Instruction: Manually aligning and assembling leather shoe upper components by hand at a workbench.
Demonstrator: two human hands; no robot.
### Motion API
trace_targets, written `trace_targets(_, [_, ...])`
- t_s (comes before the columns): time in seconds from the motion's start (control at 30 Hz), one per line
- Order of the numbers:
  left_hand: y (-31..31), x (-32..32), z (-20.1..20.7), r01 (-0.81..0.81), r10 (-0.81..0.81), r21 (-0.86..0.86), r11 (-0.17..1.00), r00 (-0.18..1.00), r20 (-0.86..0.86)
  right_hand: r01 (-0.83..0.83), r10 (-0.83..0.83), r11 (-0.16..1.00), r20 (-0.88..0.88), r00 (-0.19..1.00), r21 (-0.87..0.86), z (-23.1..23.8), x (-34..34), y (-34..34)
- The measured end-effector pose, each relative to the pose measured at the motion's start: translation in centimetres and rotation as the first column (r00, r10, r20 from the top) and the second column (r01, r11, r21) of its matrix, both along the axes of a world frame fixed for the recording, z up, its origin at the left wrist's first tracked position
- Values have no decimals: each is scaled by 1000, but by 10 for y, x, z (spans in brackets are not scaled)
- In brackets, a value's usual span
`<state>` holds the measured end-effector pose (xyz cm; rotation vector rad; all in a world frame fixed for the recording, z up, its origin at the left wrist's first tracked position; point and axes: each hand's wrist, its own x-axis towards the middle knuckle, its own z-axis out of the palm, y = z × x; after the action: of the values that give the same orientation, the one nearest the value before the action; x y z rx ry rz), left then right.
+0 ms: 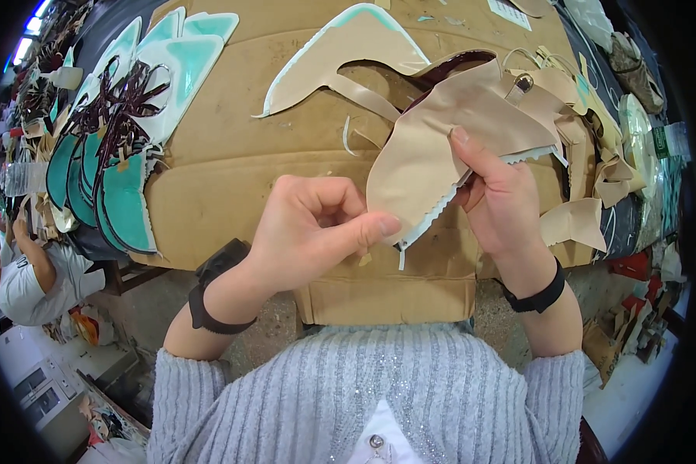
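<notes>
A beige leather shoe upper point(429, 155) is held over the cardboard, its toothed edge with white lining facing me. My left hand point(309, 232) pinches its lower left end between thumb and curled fingers. My right hand point(499, 193) grips the toothed edge farther right, thumb on the beige face and fingers underneath. A strap with a small metal buckle point(522, 83) shows at the upper right of the piece. Just beyond lies another beige upper part point(321, 66) with a white and mint border; the held piece partly covers its strap.
Brown cardboard point(232, 170) covers the table. Teal-lined uppers point(127, 197) with dark maroon straps point(131, 100) and white-and-mint pieces point(185, 66) are stacked at the left. Beige leather pieces point(572, 224) lie at the right. Another person point(42, 282) is at the far left.
</notes>
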<state>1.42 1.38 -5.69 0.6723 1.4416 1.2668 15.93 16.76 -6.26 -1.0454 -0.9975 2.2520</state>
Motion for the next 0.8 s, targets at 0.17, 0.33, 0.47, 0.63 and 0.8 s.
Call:
trace_targets(0.17, [-1, 4, 3, -7, 7, 15, 1000, 1000, -5, 10, -10, 1000, -27, 1000, 9, -2, 1, 0])
trace_targets(0.33, [-1, 6, 8, -22, 22, -7, 1000, 999, -23, 32, -30, 998, -27, 999, 55, -3, 2, 0])
trace_targets(0.47, [1, 6, 10, -27, 27, 10, 1000, 1000, -14, 69, -68, 993, -16, 998, 98, -1, 0, -1])
trace_targets(0.63, [0, 6, 6, -42, 43, 17, 999, 998, -40, 35, -33, 999, -50, 998, 23, -5, 3, 2])
trace_targets(0.8, [-2, 6, 4, -26, 37, 65, 998, 984, -173, 50, -50, 999, -72, 996, -2, -4, 0, 1])
